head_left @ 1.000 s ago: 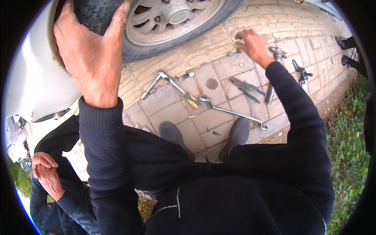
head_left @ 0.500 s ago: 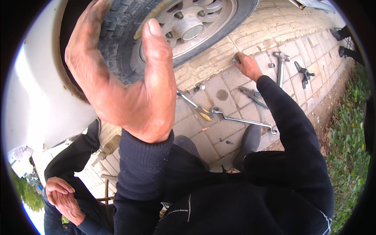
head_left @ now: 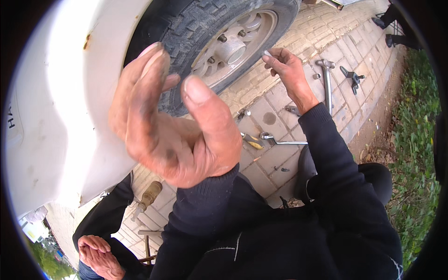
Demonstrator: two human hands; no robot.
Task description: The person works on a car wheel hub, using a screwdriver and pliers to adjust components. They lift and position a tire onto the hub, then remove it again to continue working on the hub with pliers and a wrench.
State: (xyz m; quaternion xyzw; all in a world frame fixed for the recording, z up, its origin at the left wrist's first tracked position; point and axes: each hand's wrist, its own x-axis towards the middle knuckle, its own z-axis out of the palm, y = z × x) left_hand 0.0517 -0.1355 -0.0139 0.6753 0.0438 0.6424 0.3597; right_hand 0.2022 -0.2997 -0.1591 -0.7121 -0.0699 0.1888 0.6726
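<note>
My left hand (head_left: 175, 133) is raised close to the camera, its fingers bent and its thumb held apart, with nothing in it. It hides part of the tyre (head_left: 184, 39). My right hand (head_left: 290, 74) is lifted beside the wheel rim (head_left: 266, 25), pinching a small pale object (head_left: 267, 53) between thumb and fingertips; its kind is too small to make out. Below that forearm, pliers (head_left: 293, 110) show in part. Lower on the paving lie a ring spanner (head_left: 287, 142), partly under my sleeve, and a yellow-handled screwdriver (head_left: 253, 142), partly behind my left hand.
A T-headed metal tool (head_left: 328, 88), a small socket (head_left: 317, 76) and a dark three-armed tool (head_left: 353, 78) lie at right. A white vehicle body (head_left: 56, 116) fills the left. A brownish bottle (head_left: 150, 193) stands near another person's folded hands (head_left: 100, 256). Shrubs (head_left: 420, 149) edge the paving.
My right hand has risen from the paving toward the wheel, the small object now showing at its fingertips. My left hand has turned and its fingers have bent. The view has shifted.
</note>
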